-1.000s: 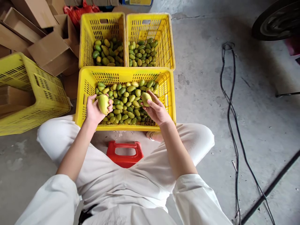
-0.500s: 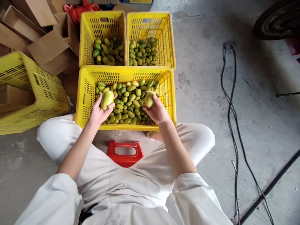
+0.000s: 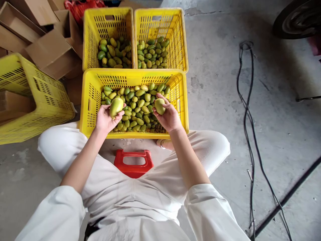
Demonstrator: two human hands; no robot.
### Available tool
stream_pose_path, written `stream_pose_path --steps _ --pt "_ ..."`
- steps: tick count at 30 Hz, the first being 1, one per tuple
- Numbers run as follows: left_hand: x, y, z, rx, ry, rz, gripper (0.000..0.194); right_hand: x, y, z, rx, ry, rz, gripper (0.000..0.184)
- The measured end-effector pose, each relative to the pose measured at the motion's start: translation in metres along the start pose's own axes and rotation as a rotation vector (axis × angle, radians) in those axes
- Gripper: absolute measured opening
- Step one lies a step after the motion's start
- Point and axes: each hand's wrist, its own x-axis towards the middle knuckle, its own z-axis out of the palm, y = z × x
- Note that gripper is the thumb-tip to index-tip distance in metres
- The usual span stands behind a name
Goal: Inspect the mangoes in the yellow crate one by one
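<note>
My left hand [image 3: 105, 119] is closed around a large yellow-green mango [image 3: 116, 107], held above the near yellow crate [image 3: 133, 135]. To its right, my right hand [image 3: 171, 117] grips a smaller green mango [image 3: 159, 106] between thumb and fingers, over the same crate. Below both hands lies a layer of many small green and yellowish mangoes [image 3: 137, 110] in that crate. Dark specks show in its near right corner, too small to name.
Two more yellow crates, left [image 3: 108, 10] and right [image 3: 185, 40], hold mangoes behind the near one. Cardboard boxes [image 3: 48, 50] and a tilted yellow crate [image 3: 54, 100] stand left. A red stool [image 3: 134, 170] shows between my legs. Black cables [image 3: 247, 110] and a wheel [image 3: 288, 23] are right.
My left hand has moved slightly right and turned its mango to a tilt. The right hand has opened its fingers somewhat around its mango. The view has shifted slightly.
</note>
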Motion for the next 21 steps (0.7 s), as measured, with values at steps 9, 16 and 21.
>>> stream_pose_path --steps 9,16,21 --pt "0.013 -0.010 -0.002 0.107 0.026 0.133 0.016 -0.003 -0.001 0.005 -0.051 0.053 -0.011 0.045" --pt "0.010 -0.003 -0.003 -0.045 0.111 0.141 0.038 0.002 0.000 -0.004 -0.006 -0.013 0.104 0.060" --pt "0.000 -0.001 0.005 -0.143 0.105 0.085 0.045 0.007 0.002 -0.008 0.104 0.028 0.094 0.059"
